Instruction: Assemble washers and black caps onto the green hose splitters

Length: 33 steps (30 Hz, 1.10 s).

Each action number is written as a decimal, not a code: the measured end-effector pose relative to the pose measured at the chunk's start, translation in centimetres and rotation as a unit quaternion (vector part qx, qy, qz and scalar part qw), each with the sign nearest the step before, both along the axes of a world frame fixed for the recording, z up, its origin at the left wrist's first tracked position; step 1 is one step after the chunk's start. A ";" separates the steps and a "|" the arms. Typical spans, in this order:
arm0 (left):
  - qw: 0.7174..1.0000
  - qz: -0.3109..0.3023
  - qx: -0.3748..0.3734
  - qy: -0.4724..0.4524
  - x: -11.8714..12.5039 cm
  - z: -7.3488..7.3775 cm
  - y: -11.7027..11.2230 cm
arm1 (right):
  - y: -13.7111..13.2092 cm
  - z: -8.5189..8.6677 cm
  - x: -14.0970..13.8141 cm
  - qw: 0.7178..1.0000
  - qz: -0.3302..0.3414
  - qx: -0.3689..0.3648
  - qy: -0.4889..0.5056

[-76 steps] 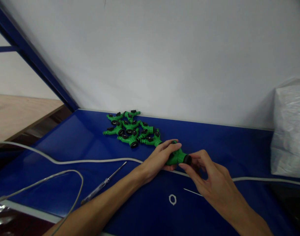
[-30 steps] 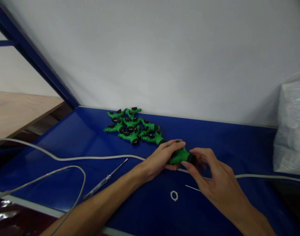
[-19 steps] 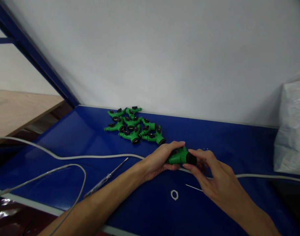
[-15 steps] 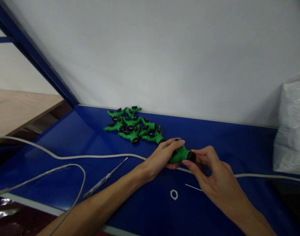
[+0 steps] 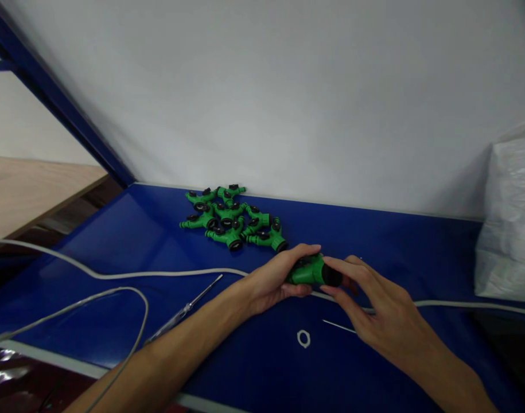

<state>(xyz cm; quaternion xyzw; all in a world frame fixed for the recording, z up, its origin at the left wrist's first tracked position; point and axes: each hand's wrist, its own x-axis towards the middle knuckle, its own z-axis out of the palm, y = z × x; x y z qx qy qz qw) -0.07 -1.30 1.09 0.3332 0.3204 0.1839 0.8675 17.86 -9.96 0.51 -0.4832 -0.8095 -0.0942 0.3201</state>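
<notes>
A green Y-shaped hose splitter (image 5: 307,274) with a black end lies in my left hand (image 5: 273,281), whose fingers wrap round its body and partly hide it. My right hand (image 5: 374,301) has its thumb and fingers on the black end (image 5: 331,277), gripping it from the right. Below the hands, on the blue table, is a white ring-shaped nut (image 5: 303,338). A thin metal shaft (image 5: 338,326) shows beside my right hand, its other end hidden beneath that hand.
Several green hose splitters (image 5: 230,235) are grouped at the back of the blue table (image 5: 167,249). A clear-handled screwdriver (image 5: 187,308) lies by my left forearm. White cable (image 5: 154,274) crosses the table and runs behind my hands. At the right stands a wrapped plastic bag (image 5: 509,223).
The held splitter has turned, so its black end faces me more and its branch shows less. My right fingers have shifted further over that end.
</notes>
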 end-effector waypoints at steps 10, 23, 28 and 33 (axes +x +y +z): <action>0.985 0.103 0.123 0.060 0.5 0.4 -1.4 | 0.0 0.4 -1.3 0.956 -0.054 -0.178 0.226; 1.000 0.011 0.007 -0.024 0.2 -0.3 -0.4 | 0.0 -0.2 -0.4 1.000 -0.004 0.011 0.005; 0.997 0.039 0.066 -0.005 0.3 -0.1 -0.7 | 0.1 -0.2 -0.6 0.999 -0.008 -0.017 0.038; 0.985 0.096 0.132 0.048 0.6 0.5 -1.6 | -0.2 0.3 -1.0 0.983 -0.035 -0.111 0.143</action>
